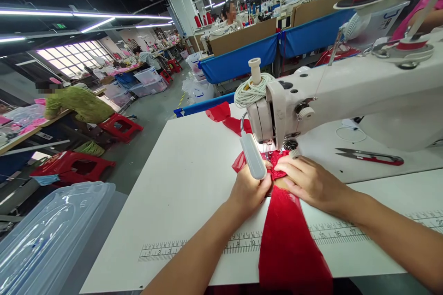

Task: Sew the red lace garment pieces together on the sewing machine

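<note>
A strip of red fabric (287, 244) runs from the table's front edge up under the needle of a white sewing machine (349, 92). My left hand (249, 191) is curled, its fingers pinching the red fabric just left of the presser foot, behind the machine's small white lamp (253, 156). My right hand (309, 179) lies on the fabric to the right of the needle, fingers pressed down on it. More red fabric (224, 117) trails out behind the machine.
Red-handled thread snips (372, 156) lie on the white table (180, 184) at right. A ruler strip (242, 242) is printed near the front edge. A clear plastic lid (51, 235) sits at lower left. Other people work at benches, with red stools (119, 126) in the aisle.
</note>
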A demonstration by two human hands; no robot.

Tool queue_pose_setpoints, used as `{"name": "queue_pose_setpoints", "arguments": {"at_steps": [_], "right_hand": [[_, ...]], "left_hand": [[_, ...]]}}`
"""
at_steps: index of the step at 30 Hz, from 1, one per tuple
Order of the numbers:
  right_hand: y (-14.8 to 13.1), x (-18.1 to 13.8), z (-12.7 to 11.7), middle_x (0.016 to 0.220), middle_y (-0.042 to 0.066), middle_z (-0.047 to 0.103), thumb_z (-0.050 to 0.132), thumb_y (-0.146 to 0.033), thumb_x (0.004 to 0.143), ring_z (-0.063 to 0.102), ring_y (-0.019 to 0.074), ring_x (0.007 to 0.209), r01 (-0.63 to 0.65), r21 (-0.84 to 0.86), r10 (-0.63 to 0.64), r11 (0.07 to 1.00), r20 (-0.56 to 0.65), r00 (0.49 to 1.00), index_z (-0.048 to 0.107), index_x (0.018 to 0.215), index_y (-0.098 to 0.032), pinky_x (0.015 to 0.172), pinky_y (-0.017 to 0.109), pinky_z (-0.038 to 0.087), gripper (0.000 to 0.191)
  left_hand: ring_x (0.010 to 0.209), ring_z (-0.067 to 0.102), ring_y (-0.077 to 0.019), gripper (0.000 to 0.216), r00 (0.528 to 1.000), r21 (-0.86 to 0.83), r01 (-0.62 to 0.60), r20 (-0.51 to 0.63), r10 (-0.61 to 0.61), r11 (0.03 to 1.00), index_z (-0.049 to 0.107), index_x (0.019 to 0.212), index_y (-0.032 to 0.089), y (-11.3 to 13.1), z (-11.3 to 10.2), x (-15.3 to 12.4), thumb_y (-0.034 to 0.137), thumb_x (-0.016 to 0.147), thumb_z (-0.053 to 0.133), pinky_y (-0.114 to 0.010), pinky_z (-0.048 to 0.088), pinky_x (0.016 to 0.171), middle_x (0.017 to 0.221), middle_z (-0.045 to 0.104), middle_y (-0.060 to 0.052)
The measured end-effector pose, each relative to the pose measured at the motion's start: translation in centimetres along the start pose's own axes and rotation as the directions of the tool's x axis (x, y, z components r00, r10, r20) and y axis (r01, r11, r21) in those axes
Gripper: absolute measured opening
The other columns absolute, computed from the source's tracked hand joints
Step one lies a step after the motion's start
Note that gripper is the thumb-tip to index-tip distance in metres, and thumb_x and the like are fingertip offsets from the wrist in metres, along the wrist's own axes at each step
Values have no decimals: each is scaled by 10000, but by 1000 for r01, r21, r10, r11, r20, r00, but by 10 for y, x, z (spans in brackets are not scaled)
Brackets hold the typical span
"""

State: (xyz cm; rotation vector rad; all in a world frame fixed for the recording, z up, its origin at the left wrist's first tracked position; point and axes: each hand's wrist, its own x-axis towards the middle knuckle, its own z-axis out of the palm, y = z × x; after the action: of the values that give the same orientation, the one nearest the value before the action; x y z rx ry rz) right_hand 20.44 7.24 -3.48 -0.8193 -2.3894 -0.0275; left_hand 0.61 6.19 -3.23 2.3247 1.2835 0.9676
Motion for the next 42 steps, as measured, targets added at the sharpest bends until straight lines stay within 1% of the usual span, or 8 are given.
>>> {"name": "queue_pose_setpoints", "arguments": {"at_steps": [4,8,12,16,22,26,35,42], "right_hand": [[-1,6,3,846,98,586,481,-166,903,548,222,786,-35,-58,35,998,-10,999,603,903,-151,672,352,500,123],[-1,7,8,790,77,574,403,-13,841,543,183,709,-56,-148,49,987,-46,998,600,798,-159,595,283,452,249],[3,2,7,782,28,598,412,27,814,483,107,547,-115,-277,52,954,-224,973,586,816,-169,459,232,339,263],[4,-3,-1,842,37,602,396,22,854,503,102,598,-79,-203,9,976,-322,947,560,875,-170,490,220,367,254],[-5,1,-6,855,81,596,468,-99,910,569,172,717,35,-173,-72,984,-215,974,582,998,-131,636,286,464,147],[-7,5,-1,803,64,652,496,-143,922,564,149,585,5,-337,-71,941,-181,981,615,975,-130,503,275,403,131],[-5,2,4,912,109,668,396,-114,944,611,196,779,29,-116,-38,993,-80,996,601,1055,-117,638,305,493,233],[-3,2,2,851,88,642,299,-141,986,563,183,739,65,-55,-66,996,-6,998,655,902,-171,634,306,458,367]], "left_hand": [[903,597,-194,188,998,-16,-66,21,66,998,582,968,178,2,-2,2,117,830,469,-343,536,780,955,620,-65],[839,562,-201,102,996,15,-79,30,78,997,578,895,167,2,-2,3,163,888,476,-368,518,767,886,574,-64],[884,564,-223,121,998,-1,-59,-28,59,998,581,916,162,-3,2,1,115,856,487,-375,503,777,920,586,-80],[889,580,-219,133,997,-43,-43,-64,40,998,595,897,175,-5,6,1,122,870,476,-370,498,792,907,617,-75],[788,580,-182,157,995,-175,28,-91,-45,984,550,743,179,-2,7,5,219,890,512,-335,497,732,817,624,-54],[803,589,-179,161,998,-181,3,-66,-15,983,572,759,177,0,5,6,231,897,511,-341,496,765,830,632,-55],[831,600,-189,197,991,-2,-129,-36,129,992,619,831,181,1,2,4,230,944,466,-345,509,783,874,638,-62],[730,572,-178,154,998,222,62,3,-65,973,518,814,204,5,-1,-5,65,771,467,-276,486,634,830,610,-25]]}}
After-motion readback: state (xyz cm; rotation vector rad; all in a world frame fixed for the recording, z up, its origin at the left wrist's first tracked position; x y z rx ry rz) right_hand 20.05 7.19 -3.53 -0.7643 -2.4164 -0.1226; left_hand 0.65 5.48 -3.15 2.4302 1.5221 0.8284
